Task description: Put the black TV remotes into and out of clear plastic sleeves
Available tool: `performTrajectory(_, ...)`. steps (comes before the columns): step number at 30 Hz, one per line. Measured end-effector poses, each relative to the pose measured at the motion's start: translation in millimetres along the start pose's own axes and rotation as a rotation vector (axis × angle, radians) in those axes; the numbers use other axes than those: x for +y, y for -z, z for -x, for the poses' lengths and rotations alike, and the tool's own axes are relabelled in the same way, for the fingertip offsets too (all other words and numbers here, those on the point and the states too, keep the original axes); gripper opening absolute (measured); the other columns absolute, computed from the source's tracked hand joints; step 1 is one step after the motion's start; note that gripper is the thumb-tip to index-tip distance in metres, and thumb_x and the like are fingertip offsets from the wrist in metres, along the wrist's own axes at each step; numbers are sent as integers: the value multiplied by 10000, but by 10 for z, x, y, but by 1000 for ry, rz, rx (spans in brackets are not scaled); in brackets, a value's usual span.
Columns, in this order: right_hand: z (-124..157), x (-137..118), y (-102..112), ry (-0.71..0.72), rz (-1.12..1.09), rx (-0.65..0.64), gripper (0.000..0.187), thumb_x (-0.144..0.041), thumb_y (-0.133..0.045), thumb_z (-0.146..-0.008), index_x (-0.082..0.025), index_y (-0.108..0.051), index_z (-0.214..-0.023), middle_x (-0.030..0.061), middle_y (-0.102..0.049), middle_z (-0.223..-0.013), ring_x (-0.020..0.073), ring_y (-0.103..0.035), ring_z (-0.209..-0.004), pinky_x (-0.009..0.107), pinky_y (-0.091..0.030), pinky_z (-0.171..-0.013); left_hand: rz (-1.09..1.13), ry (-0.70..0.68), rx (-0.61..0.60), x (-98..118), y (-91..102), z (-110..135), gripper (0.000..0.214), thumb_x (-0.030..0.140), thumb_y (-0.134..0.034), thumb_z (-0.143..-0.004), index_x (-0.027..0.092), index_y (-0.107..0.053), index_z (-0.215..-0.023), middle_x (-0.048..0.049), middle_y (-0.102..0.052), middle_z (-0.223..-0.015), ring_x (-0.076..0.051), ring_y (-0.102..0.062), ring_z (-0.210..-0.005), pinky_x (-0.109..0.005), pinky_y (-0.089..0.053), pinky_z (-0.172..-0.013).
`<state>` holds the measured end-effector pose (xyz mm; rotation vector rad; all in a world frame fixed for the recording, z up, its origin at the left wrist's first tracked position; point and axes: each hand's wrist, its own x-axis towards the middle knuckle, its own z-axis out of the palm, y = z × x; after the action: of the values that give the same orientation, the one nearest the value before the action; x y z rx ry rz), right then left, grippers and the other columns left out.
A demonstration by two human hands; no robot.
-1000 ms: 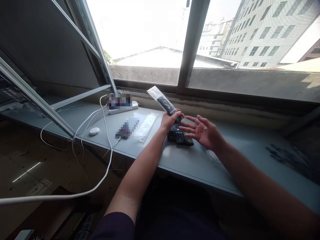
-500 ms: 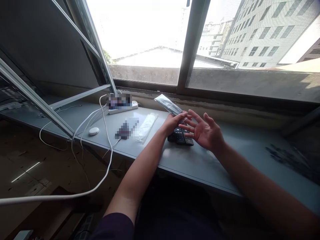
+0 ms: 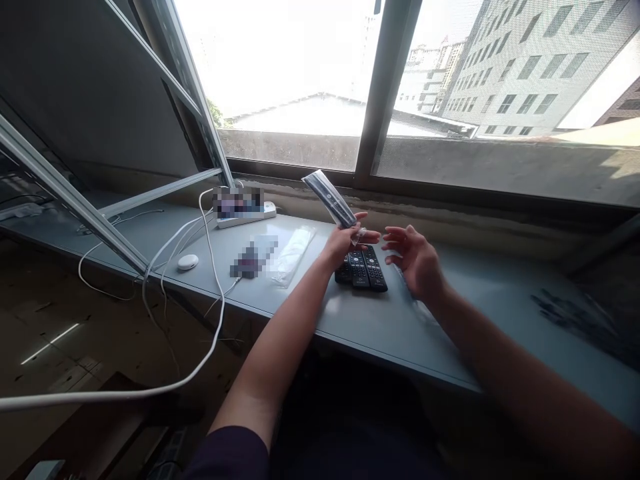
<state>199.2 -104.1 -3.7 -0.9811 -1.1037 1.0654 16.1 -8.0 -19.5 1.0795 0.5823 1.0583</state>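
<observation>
My left hand [image 3: 344, 243] grips the near end of a dark remote control [image 3: 331, 200] in a clear plastic sleeve, which tilts up and left toward the window. A crumpled bit of the clear plastic shows at its fingers. To the right, my right hand [image 3: 414, 260] is open and holds nothing, its fingers loosely bent and apart from the sleeve. Several black remote controls [image 3: 367, 270] lie side by side on the table below and between my hands, their upper left part hidden by my left hand. Clear plastic [image 3: 424, 312] lies partly under my right wrist.
On the pale table [image 3: 350, 327], a clear plastic packet [image 3: 293, 257] lies left of my left arm. Farther left are a round white device [image 3: 188, 262], a white power strip [image 3: 270, 210] and a looping white cable [image 3: 220, 293]. Dark items [image 3: 575, 313] lie at right. A metal frame [image 3: 115, 230] stands left.
My left hand has tilted the sleeved remote more upright. My right hand has drawn back from the left hand, its fingers more bent, and the remotes on the table show more.
</observation>
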Motion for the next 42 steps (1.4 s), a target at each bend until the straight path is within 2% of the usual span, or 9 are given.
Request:
performTrajectory(3, 9, 69, -17, 140, 140, 53, 376, -605, -806, -997, -310, -799, -1230, 84, -776, -1336, 300, -748, -1253, 381, -690, -923, -115, -37, -34, -30, -33, -10, 557, 365, -748, -974, 223, -704, -1511, -85, -873, -944, -238, -833, -871, -285, -563, -736)
performTrajectory(6, 23, 113, -42, 223, 237, 51, 489, -553, -908, -940, -326, -764, -1348, 86, -724, -1479, 324, -657, -1444, 434, -655, -1103, -240, -88, -77, -70, -50, -14, 535, 258, -747, -898, 219, -775, -1431, -61, -865, -938, -196, -795, -795, -257, -546, -703)
performTrajectory(12, 47, 78, -66, 199, 223, -27, 751, -573, -982, -871, -354, -689, -1527, 74, -714, -1552, 346, -610, -1527, 504, -555, -1263, -423, -193, -193, -150, -28, 5, 464, 173, -698, -863, 249, -880, -1283, -39, -859, -1010, -178, -753, -806, -294, -595, -819)
performTrajectory(18, 55, 45, -68, 228, 249, 66, 436, -578, -941, -913, -292, -823, -1220, 89, -789, -1413, 348, -706, -1385, 517, -554, -1237, -660, -312, -142, -211, 38, -43, 376, 206, -762, -894, 274, -888, -1241, -56, -869, -1073, -285, -792, -1089, -380, -584, -1069)
performTrajectory(24, -33, 143, -23, 176, 139, 139, 426, -668, -901, -917, -285, -753, -1030, 65, -834, -1099, 306, -792, -1142, 456, -657, -1039, -676, -420, -176, -182, 47, 14, 937, 339, -1092, -625, 260, -757, -1497, -144, -754, -1486, -400, -592, -1539, -481, -402, -1332)
performTrajectory(27, -40, 129, -21, 110, 112, 159, 520, -744, -908, -862, -266, -729, -965, 40, -792, -925, 263, -786, -905, 388, -672, -853, -623, -420, -262, -119, 17, 52, 1006, 458, -1086, -669, 296, -698, -1583, -143, -675, -1615, -407, -523, -1611, -513, -419, -1322)
performTrajectory(32, 17, 66, -78, -61, 122, 84, 615, -790, -959, -749, -237, -717, -863, 1, -710, -735, 182, -651, -623, 321, -600, -613, -430, -337, -240, -121, -10, -8, 856, 647, -880, -917, 266, -634, -1644, -173, -728, -1552, -383, -673, -1456, -490, -566, -1158)
performTrajectory(37, 92, 87, -153, -245, 167, -168, 612, -734, -1014, -713, -209, -770, -912, 21, -771, -786, 169, -681, -634, 277, -576, -573, -290, -248, -33, -196, -10, -101, 782, 592, -960, -849, 168, -746, -1471, -140, -862, -1143, -307, -813, -1079, -394, -642, -982)
performTrajectory(42, 101, 68, -150, -297, 190, -231, 634, -747, -1000, -735, -208, -743, -950, 66, -827, -840, 210, -743, -604, 293, -567, -505, -79, -251, 207, -134, 36, -154, 705, 435, -1012, -822, 183, -746, -1424, -108, -850, -1125, -235, -804, -989, -321, -649, -885)
